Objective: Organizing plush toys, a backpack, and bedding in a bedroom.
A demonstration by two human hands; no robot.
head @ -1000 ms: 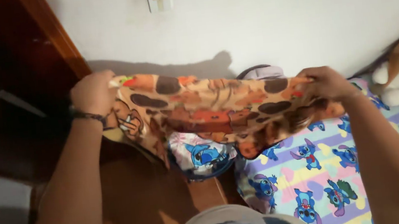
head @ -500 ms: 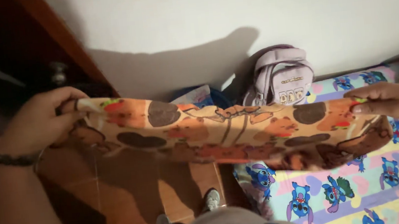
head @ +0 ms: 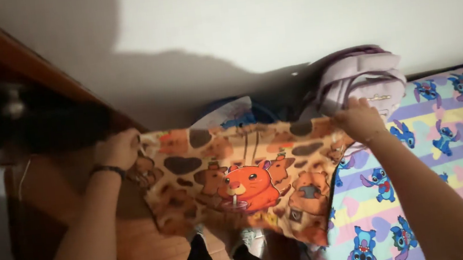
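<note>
Two hands are in view, the left hand [head: 120, 149] and the right hand [head: 358, 120]. There is one orange patterned cloth [head: 243, 183], one lilac backpack [head: 359, 79], one cartoon bedsheet [head: 445, 142], and one wristband [head: 107, 169].

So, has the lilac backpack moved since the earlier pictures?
Cannot tell. The lilac backpack sits further right in the view, but it keeps its place against the wall and cartoon bedsheet, so the camera probably turned.

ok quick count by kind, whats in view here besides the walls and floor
hands: 2, left hand and right hand
orange patterned cloth: 1
lilac backpack: 1
cartoon-print bedsheet: 1
dark wristband: 1
total: 6
</note>
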